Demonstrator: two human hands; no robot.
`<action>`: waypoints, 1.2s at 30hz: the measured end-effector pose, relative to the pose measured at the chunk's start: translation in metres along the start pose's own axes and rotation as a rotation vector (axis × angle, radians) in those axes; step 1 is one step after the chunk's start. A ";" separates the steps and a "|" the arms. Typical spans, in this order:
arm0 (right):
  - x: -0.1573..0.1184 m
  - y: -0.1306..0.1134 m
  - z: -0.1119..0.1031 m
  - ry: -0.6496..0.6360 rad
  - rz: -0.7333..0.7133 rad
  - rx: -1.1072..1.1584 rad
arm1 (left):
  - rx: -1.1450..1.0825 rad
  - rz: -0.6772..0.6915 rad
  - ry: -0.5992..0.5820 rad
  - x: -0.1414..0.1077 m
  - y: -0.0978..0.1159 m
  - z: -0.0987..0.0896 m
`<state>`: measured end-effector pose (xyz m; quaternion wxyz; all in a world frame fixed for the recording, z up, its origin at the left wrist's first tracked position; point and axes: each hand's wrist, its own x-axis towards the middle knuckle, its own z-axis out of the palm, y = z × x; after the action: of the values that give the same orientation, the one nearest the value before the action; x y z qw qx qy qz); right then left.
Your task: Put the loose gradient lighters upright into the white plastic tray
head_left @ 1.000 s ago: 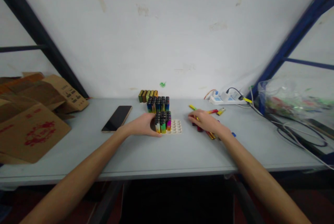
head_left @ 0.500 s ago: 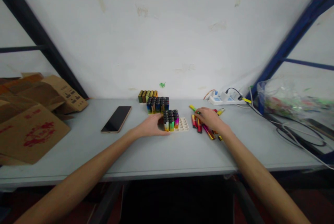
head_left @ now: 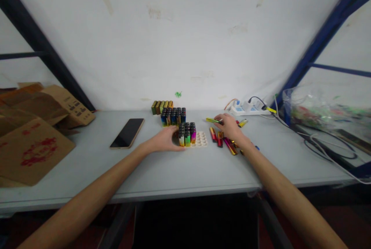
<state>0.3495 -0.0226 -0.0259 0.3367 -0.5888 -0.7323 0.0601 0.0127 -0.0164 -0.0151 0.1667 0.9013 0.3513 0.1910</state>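
Note:
My left hand (head_left: 166, 139) curves around the left end of a pale tray (head_left: 202, 139) with round holes, thumb along its front edge, fingertips hidden behind. Upright lighters (head_left: 187, 134) with black tops fill the tray's left part, among them white, green and magenta ones; the holes at its right are bare. My right hand (head_left: 230, 125) pinches a yellow-green lighter (head_left: 213, 120) by its dark end, its body pointing left just above the table. Below that hand lie several loose lighters (head_left: 220, 139), red, magenta and gold, partly covered by the wrist.
Behind the tray stand a block of dark blue lighters (head_left: 174, 116) and a gold-green block (head_left: 158, 106). A phone (head_left: 127, 133) lies to the left, beside cardboard boxes (head_left: 43, 140). A power strip (head_left: 252, 108) with cables and a clear plastic bag (head_left: 307, 106) are at the right.
The yellow-green lighter in my right hand has turned flatter and lifted slightly clear of the pile. My left hand stays at the tray; the whole view has shifted a little.

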 end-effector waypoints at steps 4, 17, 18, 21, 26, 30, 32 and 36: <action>0.003 -0.008 0.003 -0.009 0.193 0.569 | -0.031 0.015 -0.006 -0.002 -0.001 -0.005; -0.013 -0.055 -0.005 -0.242 0.278 1.237 | -0.088 0.056 0.009 -0.004 -0.001 -0.003; -0.015 -0.058 -0.004 -0.259 0.253 1.256 | -0.087 0.057 0.011 -0.004 -0.001 -0.003; -0.018 -0.063 0.002 -0.261 0.191 1.219 | -0.071 0.057 0.017 -0.004 -0.001 -0.002; -0.020 -0.065 0.012 -0.092 0.131 0.798 | -0.082 0.057 0.011 -0.004 -0.002 -0.002; -0.022 -0.069 0.016 0.015 0.083 0.469 | -0.079 0.056 -0.011 -0.004 -0.003 -0.002; -0.022 -0.072 0.017 0.027 0.083 0.408 | -0.083 0.051 -0.020 -0.004 -0.003 -0.002; -0.023 -0.075 0.016 0.020 0.081 0.380 | -0.114 0.058 -0.003 -0.004 -0.003 -0.002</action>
<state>0.2810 -0.0610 -0.0113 0.4463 -0.5443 -0.6801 0.2051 0.0069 -0.0168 -0.0152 0.2126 0.9004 0.3135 0.2139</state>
